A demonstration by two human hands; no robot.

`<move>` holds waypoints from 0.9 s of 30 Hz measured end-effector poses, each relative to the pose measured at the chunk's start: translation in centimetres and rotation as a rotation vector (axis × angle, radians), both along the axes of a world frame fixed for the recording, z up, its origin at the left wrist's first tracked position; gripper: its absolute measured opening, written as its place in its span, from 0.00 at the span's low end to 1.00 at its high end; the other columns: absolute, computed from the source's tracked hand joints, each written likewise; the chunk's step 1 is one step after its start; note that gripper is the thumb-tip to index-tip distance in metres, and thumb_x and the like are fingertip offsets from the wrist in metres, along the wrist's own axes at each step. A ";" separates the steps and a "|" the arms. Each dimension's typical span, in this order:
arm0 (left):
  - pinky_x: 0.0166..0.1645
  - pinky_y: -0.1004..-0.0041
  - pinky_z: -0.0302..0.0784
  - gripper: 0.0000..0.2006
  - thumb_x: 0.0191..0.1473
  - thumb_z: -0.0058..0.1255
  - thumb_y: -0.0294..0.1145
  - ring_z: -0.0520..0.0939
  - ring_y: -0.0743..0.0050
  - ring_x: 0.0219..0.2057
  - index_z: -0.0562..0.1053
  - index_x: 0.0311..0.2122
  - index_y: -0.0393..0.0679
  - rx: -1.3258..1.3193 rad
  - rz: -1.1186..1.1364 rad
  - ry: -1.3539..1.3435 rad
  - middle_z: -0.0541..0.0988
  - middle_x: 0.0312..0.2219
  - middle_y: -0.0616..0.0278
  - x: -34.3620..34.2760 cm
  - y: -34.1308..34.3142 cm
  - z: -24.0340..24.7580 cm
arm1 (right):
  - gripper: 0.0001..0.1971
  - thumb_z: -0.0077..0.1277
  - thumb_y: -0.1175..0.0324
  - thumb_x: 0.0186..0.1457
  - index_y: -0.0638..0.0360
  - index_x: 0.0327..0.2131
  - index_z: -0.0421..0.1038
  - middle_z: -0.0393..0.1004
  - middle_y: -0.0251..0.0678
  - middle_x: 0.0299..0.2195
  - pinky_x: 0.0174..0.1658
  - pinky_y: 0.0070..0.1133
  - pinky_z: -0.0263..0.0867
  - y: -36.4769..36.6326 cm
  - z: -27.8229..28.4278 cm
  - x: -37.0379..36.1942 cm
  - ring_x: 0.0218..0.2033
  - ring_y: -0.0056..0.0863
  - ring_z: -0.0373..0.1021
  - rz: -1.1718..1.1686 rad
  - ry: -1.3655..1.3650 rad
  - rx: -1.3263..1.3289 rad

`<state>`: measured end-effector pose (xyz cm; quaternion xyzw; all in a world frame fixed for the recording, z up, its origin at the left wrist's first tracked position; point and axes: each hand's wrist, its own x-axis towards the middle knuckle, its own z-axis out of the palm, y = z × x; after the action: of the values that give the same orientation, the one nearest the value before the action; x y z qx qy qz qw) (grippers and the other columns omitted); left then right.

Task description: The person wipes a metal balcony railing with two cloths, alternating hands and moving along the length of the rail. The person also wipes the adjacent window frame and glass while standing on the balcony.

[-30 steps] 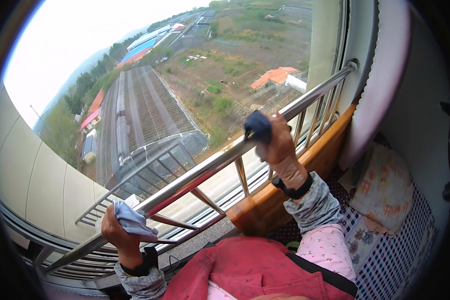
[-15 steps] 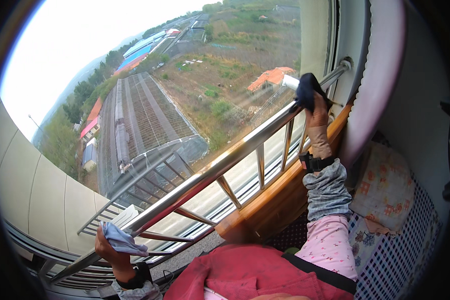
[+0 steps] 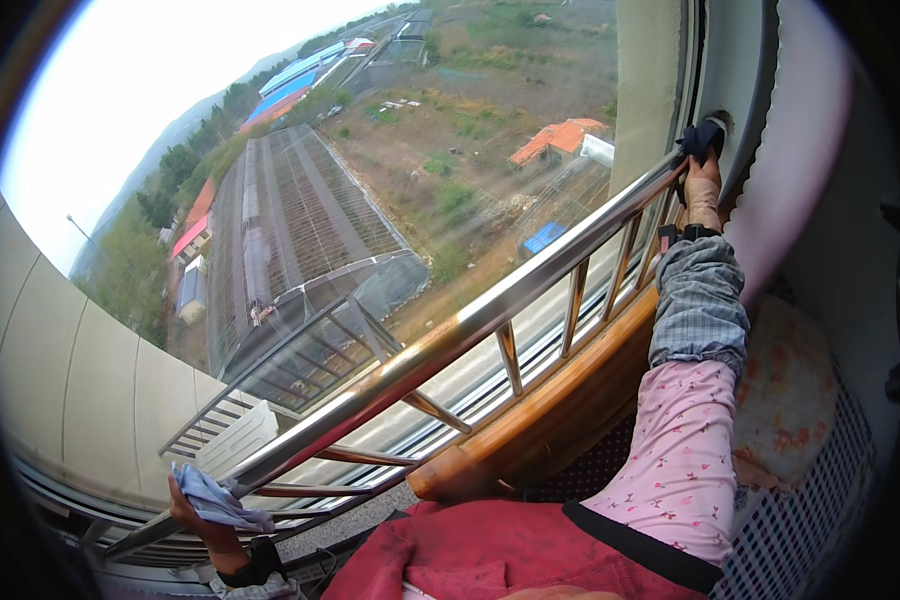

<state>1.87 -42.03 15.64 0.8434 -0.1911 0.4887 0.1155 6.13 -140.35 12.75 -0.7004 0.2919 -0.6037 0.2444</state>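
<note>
A shiny metal handrail (image 3: pixel 450 340) slants across the view, from the lower left up to the wall at the far right. My right hand (image 3: pixel 704 185) reaches to its far right end, closed on a dark navy cloth (image 3: pixel 701 140) that lies around the rail beside the wall mount. At the rail's lower left part, my left hand (image 3: pixel 192 518) holds a light blue cloth (image 3: pixel 215 500). That cloth touches the rail, and the hand's fingers are partly hidden behind it.
Metal balusters (image 3: pixel 574 305) stand beneath the rail. A wooden sill (image 3: pixel 540 395) curves along its near side. Close to my right arm hang a pale pink curtain (image 3: pixel 805 160) and a patterned cushion (image 3: pixel 785 400). Window glass lies beyond, with a grey outdoor railing (image 3: pixel 270 385).
My right hand has slid up the rail to the right with the navy cloth, reaching the end at the wall. My left hand stays at the rail's lower left; the view has shifted slightly.
</note>
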 end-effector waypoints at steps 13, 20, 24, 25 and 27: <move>0.49 0.55 0.78 0.35 0.48 0.62 0.35 0.83 0.40 0.41 0.65 0.59 0.28 0.024 0.092 -0.043 0.80 0.44 0.37 0.1 -0.6 0.1 | 0.21 0.50 0.77 0.60 0.59 0.57 0.67 0.74 0.46 0.48 0.55 0.31 0.65 19.1 -2.3 -4.0 0.50 0.48 0.71 0.085 -0.109 -0.331; 0.53 0.59 0.77 0.29 0.55 0.59 0.30 0.83 0.49 0.44 0.65 0.60 0.29 0.056 0.087 0.022 0.79 0.48 0.39 -0.7 -1.3 0.6 | 0.20 0.50 0.69 0.64 0.66 0.56 0.68 0.74 0.45 0.53 0.56 0.27 0.64 17.8 -7.2 -7.8 0.52 0.36 0.71 0.229 -0.358 0.345; 0.49 0.56 0.78 0.37 0.48 0.63 0.39 0.83 0.42 0.41 0.65 0.59 0.27 -0.009 0.118 0.051 0.80 0.43 0.37 -0.7 -1.3 0.4 | 0.19 0.49 0.66 0.66 0.68 0.55 0.69 0.75 0.44 0.53 0.57 0.25 0.64 12.5 -7.3 -7.4 0.51 0.34 0.71 0.193 -0.287 0.343; 0.48 0.56 0.78 0.37 0.48 0.63 0.38 0.83 0.43 0.40 0.65 0.59 0.27 -0.022 0.123 0.034 0.80 0.43 0.38 -0.6 -1.2 0.3 | 0.19 0.50 0.66 0.65 0.67 0.55 0.69 0.75 0.44 0.53 0.57 0.26 0.64 11.4 -7.1 -6.6 0.52 0.35 0.71 0.142 -0.209 0.266; 0.47 0.59 0.79 0.31 0.53 0.61 0.33 0.83 0.49 0.41 0.65 0.58 0.27 0.040 0.060 -0.008 0.80 0.44 0.40 -0.8 -0.7 0.3 | 0.20 0.52 0.65 0.63 0.65 0.55 0.69 0.74 0.44 0.53 0.57 0.28 0.64 9.1 -6.6 -3.7 0.53 0.38 0.71 0.274 -0.194 0.156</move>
<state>1.06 -42.75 15.96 0.8490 -0.1759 0.4913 0.0831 2.45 -131.27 6.10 -0.6509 0.2149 -0.6052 0.4049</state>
